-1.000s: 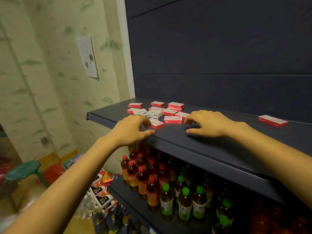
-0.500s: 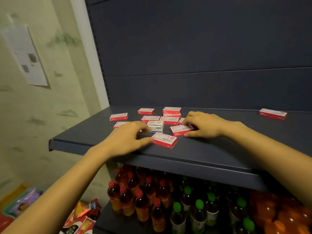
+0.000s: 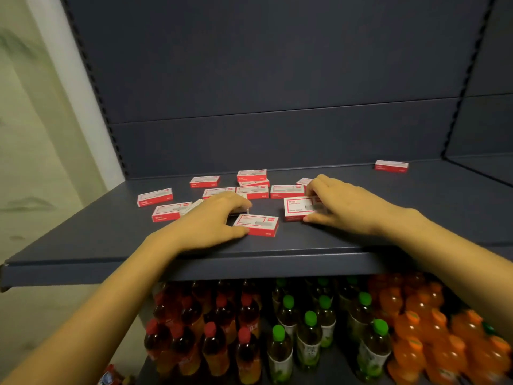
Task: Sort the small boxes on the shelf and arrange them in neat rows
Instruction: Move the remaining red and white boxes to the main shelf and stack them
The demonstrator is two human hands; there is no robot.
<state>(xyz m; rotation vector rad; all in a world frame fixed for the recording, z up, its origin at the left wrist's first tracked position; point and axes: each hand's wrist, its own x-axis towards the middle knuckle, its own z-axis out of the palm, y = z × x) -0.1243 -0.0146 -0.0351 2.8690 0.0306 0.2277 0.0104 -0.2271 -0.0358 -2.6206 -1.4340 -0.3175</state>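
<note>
Grey shelf (image 3: 388, 234): it is carrying every box, and I am reaching over its front lip with both arms.
Loose boxes (image 3: 251, 191): they are lying scattered and crooked toward the back, one sitting on another, not yet forming any row.
Right hand (image 3: 347, 207): I am pinching the white-topped box (image 3: 297, 208), thumb on its near edge, fingers on the far one.
Left hand (image 3: 211, 220): my thumb is touching the front box (image 3: 256, 224); my fingers are curling over something hidden, so I cannot tell whether I am gripping.
Front pair: I am judging this as the first row just starting; next I am needing to square these two side by side, parallel to the lip.
Stray box (image 3: 391, 165): it is sitting well apart, far right, waiting to be fetched.
</note>
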